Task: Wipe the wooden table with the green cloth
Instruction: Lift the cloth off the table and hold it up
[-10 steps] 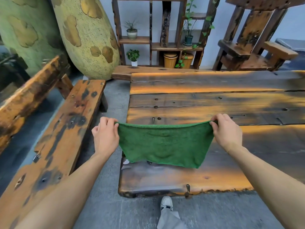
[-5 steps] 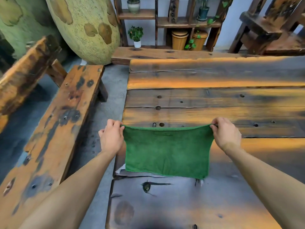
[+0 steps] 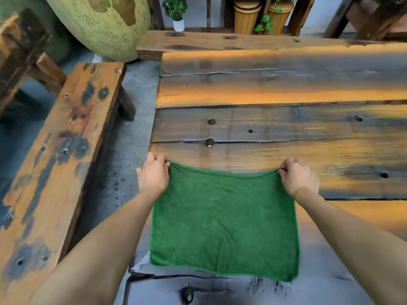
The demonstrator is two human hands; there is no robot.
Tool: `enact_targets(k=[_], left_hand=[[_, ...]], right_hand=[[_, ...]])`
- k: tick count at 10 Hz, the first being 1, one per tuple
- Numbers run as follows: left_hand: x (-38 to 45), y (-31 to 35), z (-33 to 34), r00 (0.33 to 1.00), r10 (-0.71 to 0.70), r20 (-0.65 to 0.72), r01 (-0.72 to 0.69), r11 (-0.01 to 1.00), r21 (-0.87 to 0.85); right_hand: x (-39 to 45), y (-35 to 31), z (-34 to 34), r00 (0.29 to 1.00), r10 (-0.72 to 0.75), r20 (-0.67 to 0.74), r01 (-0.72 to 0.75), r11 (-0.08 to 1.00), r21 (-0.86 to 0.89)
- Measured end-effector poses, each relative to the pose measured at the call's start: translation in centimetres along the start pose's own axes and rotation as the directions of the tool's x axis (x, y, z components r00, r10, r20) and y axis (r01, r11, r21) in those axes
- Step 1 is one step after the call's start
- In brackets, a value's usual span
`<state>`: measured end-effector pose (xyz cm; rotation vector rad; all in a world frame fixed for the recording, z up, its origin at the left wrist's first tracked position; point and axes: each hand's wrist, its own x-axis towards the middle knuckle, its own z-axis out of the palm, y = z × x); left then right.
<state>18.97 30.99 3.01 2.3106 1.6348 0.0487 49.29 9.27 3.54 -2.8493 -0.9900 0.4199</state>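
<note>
— At the far left, what stands there?
— One wooden bench (image 3: 66, 155), beside the counter (image 3: 286, 128), with grey floor (image 3: 127, 164) between them.
— And the left hand (image 3: 153, 176)?
— It pinches the far left corner of the green cloth (image 3: 224, 221).
— Where is the cloth?
— Spread open over the near left part of the counter, its far edge lifted and slightly sagging.
— The right hand (image 3: 298, 177)?
— It pinches the far right corner.

Two hands, left (image 3: 153, 175) and right (image 3: 299, 177). One green cloth (image 3: 224, 221). One worktop (image 3: 286, 128). One bench (image 3: 63, 150). Two yellow pots (image 3: 246, 15) (image 3: 280, 15).
</note>
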Motion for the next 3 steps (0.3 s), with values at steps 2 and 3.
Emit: enact_targets(k=[2,3], left_hand=[[1.7,-0.1,0.9,0.995,-0.012,0.102,0.011,1.000,0.009],[1.4,0.2,0.1,0.997,0.027,0.069,-0.024,0.999,-0.033]], right_hand=[[-0.5,-0.3,0.6,0.998,0.054,0.042,-0.054,0.999,-0.008],[-1.2,-0.3,-0.2,0.998,0.061,0.013,-0.061,0.998,0.019]])
